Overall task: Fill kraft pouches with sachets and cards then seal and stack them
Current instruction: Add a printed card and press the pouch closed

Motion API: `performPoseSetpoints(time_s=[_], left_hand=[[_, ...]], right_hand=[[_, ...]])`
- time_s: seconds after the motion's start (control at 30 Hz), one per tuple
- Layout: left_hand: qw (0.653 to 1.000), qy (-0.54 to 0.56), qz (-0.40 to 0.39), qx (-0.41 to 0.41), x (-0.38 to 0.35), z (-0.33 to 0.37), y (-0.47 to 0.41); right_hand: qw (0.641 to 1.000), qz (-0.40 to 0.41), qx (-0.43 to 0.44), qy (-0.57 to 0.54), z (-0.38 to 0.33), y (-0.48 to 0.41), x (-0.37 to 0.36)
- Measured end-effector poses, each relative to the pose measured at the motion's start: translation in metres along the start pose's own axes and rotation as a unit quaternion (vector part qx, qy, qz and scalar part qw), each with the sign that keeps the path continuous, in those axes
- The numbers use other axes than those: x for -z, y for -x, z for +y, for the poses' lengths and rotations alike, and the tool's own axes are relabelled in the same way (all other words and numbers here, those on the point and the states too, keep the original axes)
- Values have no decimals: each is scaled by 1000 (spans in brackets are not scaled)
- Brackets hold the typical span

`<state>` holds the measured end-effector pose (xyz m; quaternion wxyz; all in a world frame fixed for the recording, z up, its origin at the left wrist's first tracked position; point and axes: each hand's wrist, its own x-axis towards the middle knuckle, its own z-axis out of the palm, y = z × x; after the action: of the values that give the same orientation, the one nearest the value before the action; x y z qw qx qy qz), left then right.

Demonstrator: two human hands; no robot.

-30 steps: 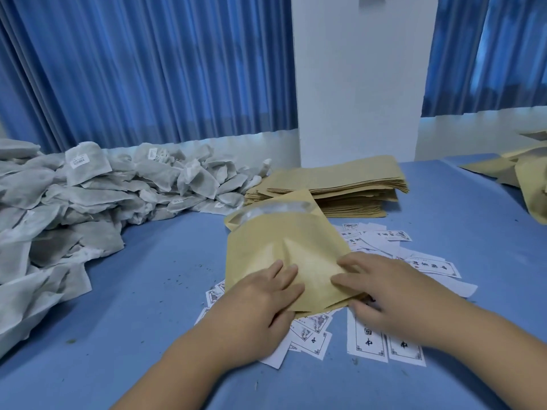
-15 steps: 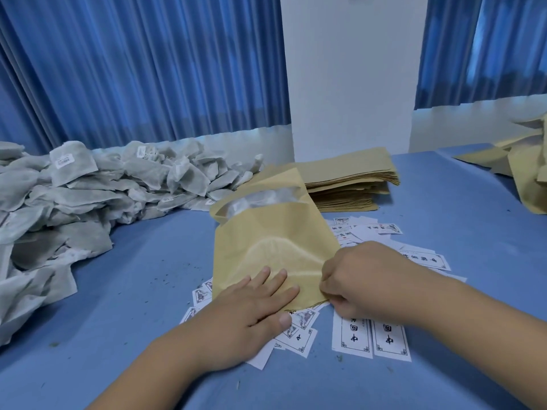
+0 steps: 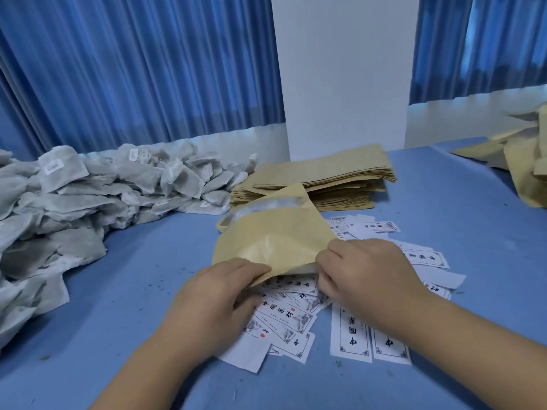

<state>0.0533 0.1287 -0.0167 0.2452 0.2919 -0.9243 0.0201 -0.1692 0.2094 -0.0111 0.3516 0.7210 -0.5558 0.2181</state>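
Kraft pouch (image 3: pixel 275 241): held just above the cards (image 3: pixel 352 338), long axis running away from the person, open mouth at far end
Inside: hidden, cannot tell
Left hand (image 3: pixel 213 303): grips its near edge
Right hand (image 3: pixel 367 276): pinches near right corner

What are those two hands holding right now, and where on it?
One kraft pouch, held by its near edge: the left hand grips the near-left corner, and the right hand pinches the near-right corner.

The pouch (image 3: pixel 275 235) is matt kraft paper with a glossy strip (image 3: pixel 266 207). The sachets (image 3: pixel 88 199) look fibrous, the surface (image 3: pixel 444 202) matt.
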Motion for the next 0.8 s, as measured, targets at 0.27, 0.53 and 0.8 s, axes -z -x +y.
performPoseSetpoints(time_s=[0.27, 0.53, 0.8], left_hand=[[998, -50, 0, -26, 0, 4, -1], [996, -1, -72, 45, -6, -9, -1], [991, 75, 6, 109, 13, -19, 10]], right_hand=[[984, -129, 103, -60, 6, 7, 5], [956, -249, 109, -107, -3, 10, -11], [971, -223, -17, -83, -6, 7, -5]])
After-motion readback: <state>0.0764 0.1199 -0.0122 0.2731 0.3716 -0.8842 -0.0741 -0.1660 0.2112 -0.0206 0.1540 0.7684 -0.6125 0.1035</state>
